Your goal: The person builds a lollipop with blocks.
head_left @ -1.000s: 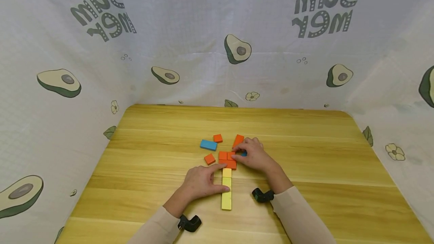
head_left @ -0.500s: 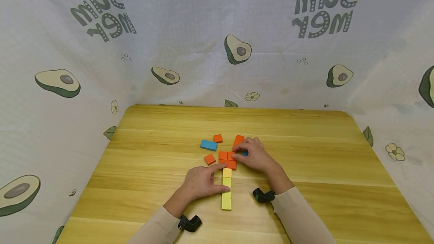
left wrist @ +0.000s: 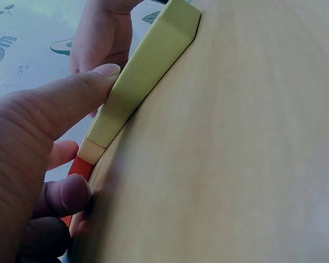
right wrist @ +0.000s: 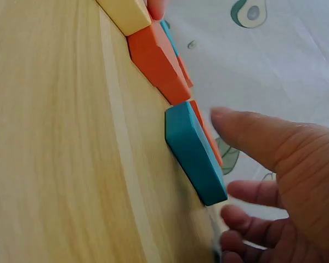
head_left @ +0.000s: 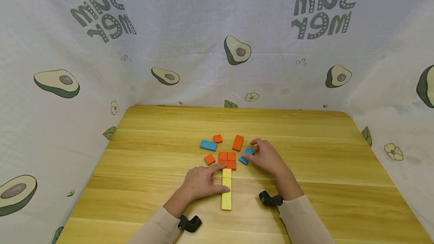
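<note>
My left hand (head_left: 200,182) lies along a row of flat blocks. Its thumb touches the long yellow-green block (head_left: 226,200) and its index finger rests on an orange block (head_left: 232,165). Between these sits a small yellow block (head_left: 227,173). Two small orange blocks (head_left: 223,156) adjoin the orange block's far side. My right hand (head_left: 268,158) is over a tilted blue block (head_left: 243,160), fingers spread and holding nothing. In the right wrist view the thumb is apart from the blue block (right wrist: 191,148), with the fingers beyond its end.
Around the row lie another blue block (head_left: 208,145), a long orange block (head_left: 238,143) and two loose small orange blocks, one behind (head_left: 217,138) and one to the left (head_left: 210,159). A printed curtain (head_left: 190,40) surrounds the wooden table (head_left: 135,183).
My right hand has let go of the small orange block at the row's far right corner and moved right to the blue block, which is now more visible. The left hand stays put.
</note>
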{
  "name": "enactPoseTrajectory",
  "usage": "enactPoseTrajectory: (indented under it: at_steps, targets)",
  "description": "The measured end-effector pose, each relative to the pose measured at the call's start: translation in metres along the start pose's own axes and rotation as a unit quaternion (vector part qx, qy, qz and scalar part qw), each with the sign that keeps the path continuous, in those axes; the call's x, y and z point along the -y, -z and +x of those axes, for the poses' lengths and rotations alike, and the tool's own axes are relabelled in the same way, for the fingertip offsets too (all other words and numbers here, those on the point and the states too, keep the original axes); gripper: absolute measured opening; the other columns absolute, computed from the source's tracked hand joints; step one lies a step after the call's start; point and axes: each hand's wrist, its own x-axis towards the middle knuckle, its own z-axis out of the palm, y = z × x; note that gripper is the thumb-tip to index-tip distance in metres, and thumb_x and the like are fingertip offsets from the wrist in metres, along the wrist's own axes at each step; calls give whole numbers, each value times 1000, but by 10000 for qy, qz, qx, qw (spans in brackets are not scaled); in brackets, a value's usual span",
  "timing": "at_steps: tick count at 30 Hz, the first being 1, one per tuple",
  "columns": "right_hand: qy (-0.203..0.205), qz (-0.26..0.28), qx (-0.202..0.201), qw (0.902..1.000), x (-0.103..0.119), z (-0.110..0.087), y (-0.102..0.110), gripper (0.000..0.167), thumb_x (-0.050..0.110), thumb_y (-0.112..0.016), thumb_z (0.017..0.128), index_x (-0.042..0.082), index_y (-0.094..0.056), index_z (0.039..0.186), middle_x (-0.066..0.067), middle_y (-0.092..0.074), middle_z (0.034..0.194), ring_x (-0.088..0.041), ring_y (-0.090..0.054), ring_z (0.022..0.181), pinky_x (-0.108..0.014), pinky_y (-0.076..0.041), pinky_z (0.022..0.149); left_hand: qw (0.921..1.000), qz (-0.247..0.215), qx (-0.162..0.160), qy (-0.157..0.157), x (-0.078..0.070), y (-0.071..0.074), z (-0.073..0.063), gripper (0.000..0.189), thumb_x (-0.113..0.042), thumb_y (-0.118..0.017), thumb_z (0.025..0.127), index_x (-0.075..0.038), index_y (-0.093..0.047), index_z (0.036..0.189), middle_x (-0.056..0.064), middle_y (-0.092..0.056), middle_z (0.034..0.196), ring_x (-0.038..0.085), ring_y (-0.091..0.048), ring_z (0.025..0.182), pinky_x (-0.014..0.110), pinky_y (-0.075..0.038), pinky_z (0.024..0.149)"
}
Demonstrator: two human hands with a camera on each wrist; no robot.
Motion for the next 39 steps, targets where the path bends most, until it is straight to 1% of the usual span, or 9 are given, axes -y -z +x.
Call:
enactPoseTrajectory:
  at_steps: [3,5,13,18,23,25,31,35,39]
  targets:
    - [-162,-67,210,9996,-1,-5,2,72,54,-80,84,4,-56,130,-18,-60,122,-31,-60,107,-51,-51,95,10000,-10,1,7,0,0,0,76,-74,-74,76,-38,-59,142,-15,-43,55,4,-38,47,25,-29,47]
    - [-167,-147,259,9994,-1,-7,3,75,55,-81,81,3,-56,128,-17,-61,121,-30,-60,105,-50,-51,94,10000,-18,-2,10,-1,0,0,76,-74,-74,76,-38,-59,142,-15,-44,56,5,-38,47,25,-29,47]
    - [17,-491,273,9984,0,-11,3,70,52,-84,79,2,-60,122,-13,-63,110,-26,-58,94,-46,-52,86,10000,-32,-11,55,-2,2,-1,76,-74,-74,75,-38,-61,141,-15,-45,57,4,-40,49,26,-31,48]
    - [254,-262,378,9986,-1,-10,5,63,44,-87,78,3,-63,120,-8,-62,105,-22,-56,90,-41,-50,83,9999,-78,13,65,-2,3,-1,75,-74,-73,76,-38,-60,141,-14,-44,56,5,-39,48,26,-30,48]
    - [763,47,776,9940,-6,-6,10,57,35,-87,80,4,-64,121,-4,-62,99,-18,-54,87,-35,-48,79,9999,-111,57,54,-2,4,-1,76,-74,-74,76,-38,-60,141,-14,-44,56,5,-39,48,26,-30,48]
    - [881,75,964,9914,-6,-4,12,56,33,-87,80,4,-65,123,-3,-62,98,-17,-54,87,-34,-48,79,9999,-122,65,55,-3,5,-1,76,-74,-73,76,-38,-60,141,-14,-44,56,5,-39,48,26,-30,48]
    - [933,59,1274,9874,-2,2,17,55,30,-87,80,5,-65,123,-2,-60,98,-18,-53,90,-34,-47,81,9999,-135,87,57,-2,4,0,75,-74,-73,76,-38,-60,141,-15,-44,56,5,-38,47,26,-29,48]
    - [914,16,1273,9877,1,9,16,53,31,-86,82,6,-65,124,-3,-59,98,-19,-52,89,-35,-45,81,9999,-105,31,-24,-1,3,0,76,-74,-73,77,-36,-61,141,-15,-42,54,5,-38,47,25,-29,48]
    - [841,71,1251,9885,4,14,15,56,32,-84,84,7,-63,130,-4,-60,104,-20,-53,94,-37,-47,85,9999,-72,-5,-79,-1,4,0,76,-74,-73,77,-34,-62,140,-15,-42,54,4,-38,47,25,-30,48]
